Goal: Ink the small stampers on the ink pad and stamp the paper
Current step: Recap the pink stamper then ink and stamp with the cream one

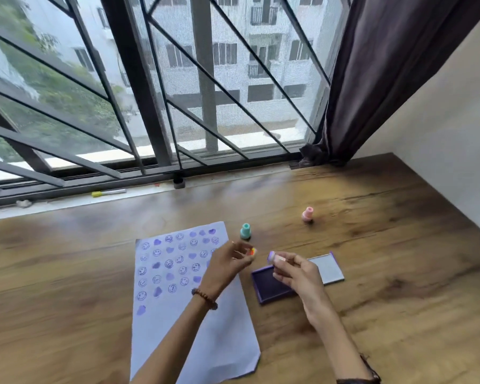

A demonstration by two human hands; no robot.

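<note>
1. The right hand (294,270) pinches a small purple-tipped stamper (272,257) between thumb and fingers, held tilted in the air above the far edge of the open ink pad (269,286). Its face points left, towards the paper, and touches nothing.
2. The left hand (230,261) is closed on a small yellow-and-red stamper (252,251), raised over the right edge of the paper (177,314). How firmly it grips is hard to tell, as the piece is mostly hidden by the fingertips.
3. The step in hand looks like carrying an inked stamper to the sheet. To do it well, turn the face level before it comes down, so the whole print takes.
4. Aim for bare paper: the upper part is filled with rows of purple smileys and hearts, while the lower half is mostly blank.
5. Press straight down and lift straight up; a sideways slip would smear the print.
6. The paper lies loose on the worktop (399,273), so the left hand could steady it.
7. Two more stampers stand upright beyond the pad, a teal stamper (245,231) just beside the paper and a pink stamper (307,214) farther right, both well clear of the hands.
</note>
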